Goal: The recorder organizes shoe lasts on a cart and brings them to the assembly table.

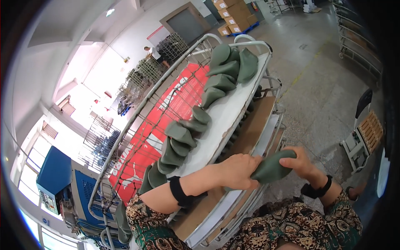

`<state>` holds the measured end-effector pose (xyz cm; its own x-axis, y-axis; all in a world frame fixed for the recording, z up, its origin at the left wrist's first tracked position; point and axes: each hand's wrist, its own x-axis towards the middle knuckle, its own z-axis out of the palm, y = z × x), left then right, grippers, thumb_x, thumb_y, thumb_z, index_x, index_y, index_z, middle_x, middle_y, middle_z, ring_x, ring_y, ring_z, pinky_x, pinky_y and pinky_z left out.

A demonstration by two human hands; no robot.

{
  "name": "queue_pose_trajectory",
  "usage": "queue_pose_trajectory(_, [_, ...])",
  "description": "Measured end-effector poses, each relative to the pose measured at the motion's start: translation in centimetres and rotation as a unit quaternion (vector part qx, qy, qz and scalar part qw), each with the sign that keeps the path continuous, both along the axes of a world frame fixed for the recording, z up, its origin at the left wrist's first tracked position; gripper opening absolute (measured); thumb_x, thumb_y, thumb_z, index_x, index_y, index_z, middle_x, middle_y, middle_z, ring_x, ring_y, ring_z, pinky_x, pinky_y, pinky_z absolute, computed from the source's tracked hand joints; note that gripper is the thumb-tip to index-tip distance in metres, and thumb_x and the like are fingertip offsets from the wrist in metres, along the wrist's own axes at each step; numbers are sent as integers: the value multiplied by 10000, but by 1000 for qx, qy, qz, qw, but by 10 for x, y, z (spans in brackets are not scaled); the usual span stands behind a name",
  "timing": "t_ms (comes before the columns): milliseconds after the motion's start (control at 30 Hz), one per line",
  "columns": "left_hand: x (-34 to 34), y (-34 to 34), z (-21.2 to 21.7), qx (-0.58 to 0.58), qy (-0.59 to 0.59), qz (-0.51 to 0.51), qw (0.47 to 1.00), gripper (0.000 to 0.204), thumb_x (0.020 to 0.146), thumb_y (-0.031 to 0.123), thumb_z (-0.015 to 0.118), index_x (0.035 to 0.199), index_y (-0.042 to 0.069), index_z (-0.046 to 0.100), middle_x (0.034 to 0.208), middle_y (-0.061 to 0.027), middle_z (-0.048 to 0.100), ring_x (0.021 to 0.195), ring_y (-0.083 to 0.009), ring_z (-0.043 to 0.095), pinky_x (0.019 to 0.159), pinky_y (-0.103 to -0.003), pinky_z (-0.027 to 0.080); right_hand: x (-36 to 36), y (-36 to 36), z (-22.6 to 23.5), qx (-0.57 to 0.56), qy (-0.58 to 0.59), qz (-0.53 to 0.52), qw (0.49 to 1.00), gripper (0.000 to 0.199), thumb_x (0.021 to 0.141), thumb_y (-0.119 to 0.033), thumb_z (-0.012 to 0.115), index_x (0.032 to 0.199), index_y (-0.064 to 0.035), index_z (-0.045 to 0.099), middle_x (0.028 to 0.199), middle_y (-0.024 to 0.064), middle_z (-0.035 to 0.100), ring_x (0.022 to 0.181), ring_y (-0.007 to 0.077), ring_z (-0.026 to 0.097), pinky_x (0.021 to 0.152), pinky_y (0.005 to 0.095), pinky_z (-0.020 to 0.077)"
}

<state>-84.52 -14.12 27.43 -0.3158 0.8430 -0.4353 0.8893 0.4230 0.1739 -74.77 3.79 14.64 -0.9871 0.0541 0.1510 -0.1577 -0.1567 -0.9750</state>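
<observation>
I hold a dark green shoe last (271, 167) between both hands, in front of me beside a wheeled rack. My left hand (241, 170) is closed round its left end. My right hand (301, 161) grips its other end, thumb on top and fingers behind. Along the rack's white top shelf (214, 135) lie more green shoe lasts (223, 82), several at the far end and several (178, 134) at the near left. My left forearm crosses over the shelf's near edge and hides part of it.
A wire side panel (166, 100) with a red sheet behind it bounds the rack's left. Lower brown shelves (250, 129) run underneath. At right stands a wooden-slatted seat (370, 129). Blue machinery (58, 179) is at left. Farther off are a person (154, 54) and stacked cartons (237, 16).
</observation>
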Motion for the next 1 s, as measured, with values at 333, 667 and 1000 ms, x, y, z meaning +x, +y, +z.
queue_pose_trajectory(333, [-214,-88,22,104,97,156,977,503,615,65,672,1095,25,528,1060,-181,553,1027,-322,503,892,-359,389,50,31,-83,-79,-136,-113,981,294,698,-261,647,794,12,599,732,57,587,679,121,531,609,253,423])
queue_pose_trajectory(667, [-268,-47,-8,18,123,9,992,399,587,281,740,894,48,637,856,-155,624,812,-290,605,706,-359,470,74,-49,-125,155,-169,-108,967,463,723,-394,596,928,20,581,840,188,608,792,284,597,677,376,445])
queue_pose_trajectory(1000, [-215,-16,12,3,180,-115,977,443,728,258,665,1081,22,537,1019,-124,595,982,-264,539,832,-366,420,104,-161,-156,156,-230,-223,935,407,734,-370,561,914,-4,567,838,159,601,793,279,586,677,380,438])
